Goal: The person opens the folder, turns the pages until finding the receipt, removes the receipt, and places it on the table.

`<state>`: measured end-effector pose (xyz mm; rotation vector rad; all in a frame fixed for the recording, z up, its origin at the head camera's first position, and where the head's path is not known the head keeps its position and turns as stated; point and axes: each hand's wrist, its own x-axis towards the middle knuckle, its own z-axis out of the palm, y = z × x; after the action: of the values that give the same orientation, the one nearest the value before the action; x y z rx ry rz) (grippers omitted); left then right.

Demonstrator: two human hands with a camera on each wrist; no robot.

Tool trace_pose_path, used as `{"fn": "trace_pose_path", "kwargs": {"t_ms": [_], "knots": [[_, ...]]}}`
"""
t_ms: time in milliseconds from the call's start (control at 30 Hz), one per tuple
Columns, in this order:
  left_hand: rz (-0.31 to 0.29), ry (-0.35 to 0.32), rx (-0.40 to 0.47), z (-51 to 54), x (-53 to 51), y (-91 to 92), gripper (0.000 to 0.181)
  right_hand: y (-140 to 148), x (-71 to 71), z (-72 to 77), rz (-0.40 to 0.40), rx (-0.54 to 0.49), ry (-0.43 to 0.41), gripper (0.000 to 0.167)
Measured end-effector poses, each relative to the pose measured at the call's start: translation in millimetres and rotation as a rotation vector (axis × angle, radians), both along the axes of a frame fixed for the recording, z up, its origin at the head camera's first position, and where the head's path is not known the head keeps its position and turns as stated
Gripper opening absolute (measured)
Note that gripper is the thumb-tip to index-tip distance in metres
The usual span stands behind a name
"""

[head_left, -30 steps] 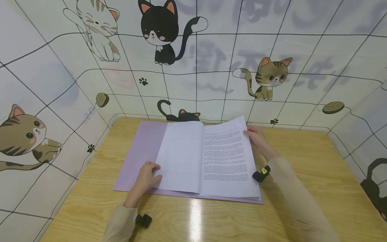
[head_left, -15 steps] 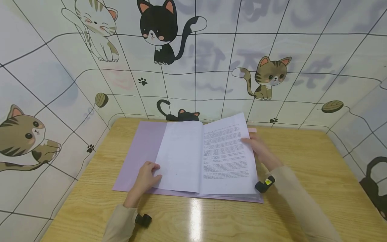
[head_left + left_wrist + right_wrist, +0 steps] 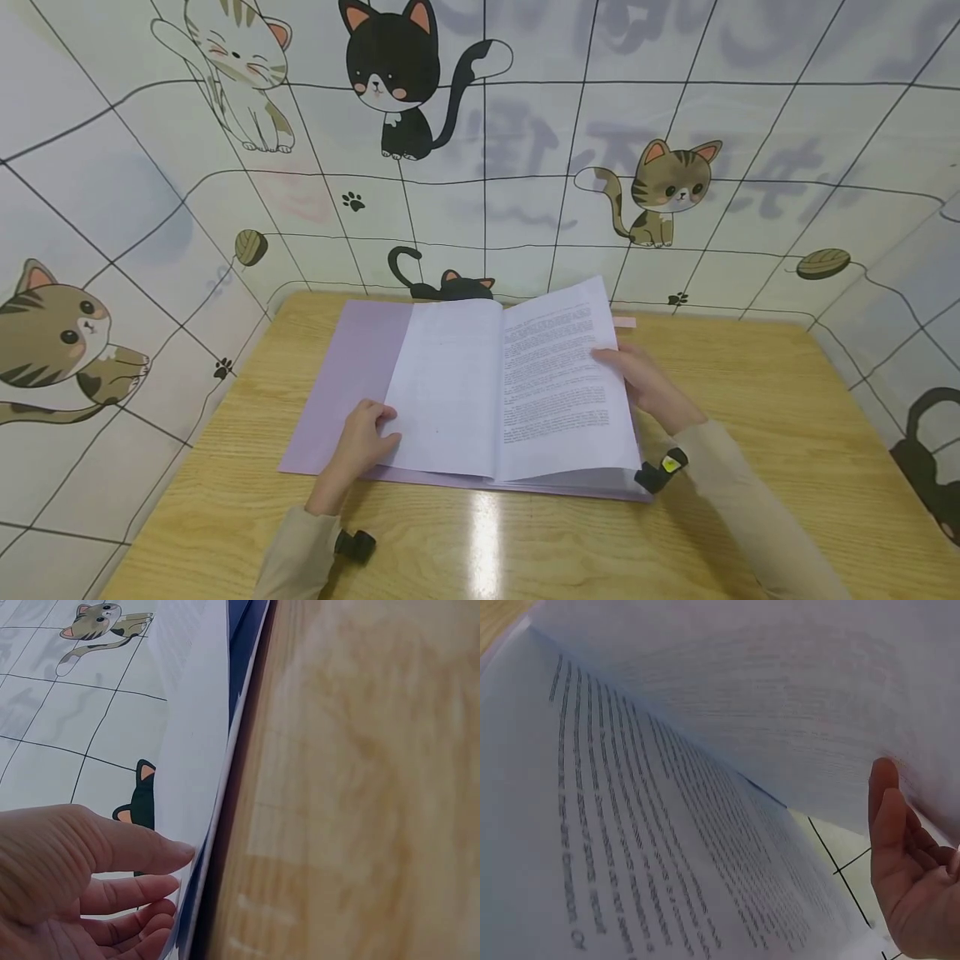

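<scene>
An open book with a lilac cover [image 3: 356, 367] lies on the table, its left page [image 3: 446, 383] blank or too faint to read. My right hand [image 3: 645, 383] pinches the outer edge of a printed page [image 3: 555, 358], thumb on the front and fingers behind. That page is lifted and bowed. Beneath it, the right wrist view shows another printed page [image 3: 630, 840]. My left hand [image 3: 360, 437] rests at the left page's outer edge, thumb and index finger spread apart. The left wrist view shows its thumb touching the paper [image 3: 191, 750], other fingers loosely bent.
The wooden table [image 3: 765, 400] runs along a white wall [image 3: 525, 208] with printed cats and grid lines. Side walls stand at left and right. A pink tab [image 3: 625, 322] sticks out past the lifted page. Black wrist cameras [image 3: 356, 547] are strapped on both sleeves.
My right hand has slid down along the page's edge and lifted the page toward the left, uncovering the pink tab and the sheets beneath. The left hand has stayed in place.
</scene>
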<state>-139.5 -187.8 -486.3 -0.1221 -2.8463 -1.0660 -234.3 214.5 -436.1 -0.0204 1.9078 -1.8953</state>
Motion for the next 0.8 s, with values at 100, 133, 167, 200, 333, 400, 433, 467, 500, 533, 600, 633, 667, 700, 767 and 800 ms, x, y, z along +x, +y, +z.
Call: {"fn": "trace_pose_path", "kwargs": {"t_ms": [100, 133, 167, 200, 333, 400, 433, 467, 500, 533, 600, 633, 667, 700, 767, 800], "knots": [[0.002, 0.000, -0.005, -0.3, -0.2, -0.1, 0.025, -3.9, 1.8, 4.2, 0.000, -0.019, 0.003, 0.053], [0.004, -0.001, -0.009, -0.6, -0.2, -0.1, 0.025, -5.4, 2.3, 5.5, -0.002, -0.030, 0.000, 0.053], [0.007, -0.001, -0.014, -0.9, -0.2, 0.0, 0.025, -6.8, 2.8, 6.8, -0.002, -0.038, -0.001, 0.052], [0.010, -0.003, -0.018, -0.8, -0.2, 0.3, 0.025, -8.4, 3.4, 8.1, -0.004, -0.045, -0.002, 0.051], [0.017, 0.004, -0.042, 1.1, 0.8, 2.6, 0.026, -14.7, 5.2, 12.3, 0.013, -0.079, 0.004, 0.050], [0.013, 0.017, -0.055, 3.2, 1.2, 4.8, 0.027, -18.1, 5.6, 14.0, 0.023, -0.087, 0.013, 0.051], [0.011, 0.026, -0.061, 4.6, 1.4, 6.2, 0.027, -19.6, 5.7, 14.7, 0.031, -0.091, 0.015, 0.051], [0.008, 0.034, -0.064, 5.9, 1.4, 7.7, 0.028, -21.2, 5.8, 15.4, 0.034, -0.093, 0.018, 0.050], [0.004, 0.045, -0.068, 7.5, 1.4, 9.3, 0.028, -22.6, 5.8, 16.0, 0.041, -0.094, 0.021, 0.051], [0.000, 0.055, -0.068, 9.0, 1.3, 11.1, 0.028, -24.1, 5.9, 16.8, 0.042, -0.095, 0.023, 0.050], [-0.013, 0.079, -0.065, 12.6, 1.3, 14.8, 0.029, -27.0, 6.1, 18.2, 0.048, -0.099, 0.025, 0.050], [-0.023, 0.092, -0.059, 14.3, 1.4, 16.7, 0.029, -28.1, 6.1, 18.8, 0.054, -0.102, 0.028, 0.050], [-0.034, 0.104, -0.055, 15.9, 1.4, 18.7, 0.029, -29.6, 6.3, 19.7, 0.051, -0.104, 0.027, 0.049], [-0.046, 0.117, -0.048, 17.5, 1.6, 20.7, 0.028, -31.1, 6.4, 20.7, 0.052, -0.107, 0.027, 0.049], [-0.075, 0.141, -0.026, 21.5, 2.5, 24.9, 0.029, -34.0, 6.7, 22.3, 0.044, -0.113, 0.021, 0.047], [-0.090, 0.152, -0.013, 23.4, 3.1, 27.1, 0.029, -35.7, 7.0, 23.5, 0.037, -0.115, 0.016, 0.046]]}}
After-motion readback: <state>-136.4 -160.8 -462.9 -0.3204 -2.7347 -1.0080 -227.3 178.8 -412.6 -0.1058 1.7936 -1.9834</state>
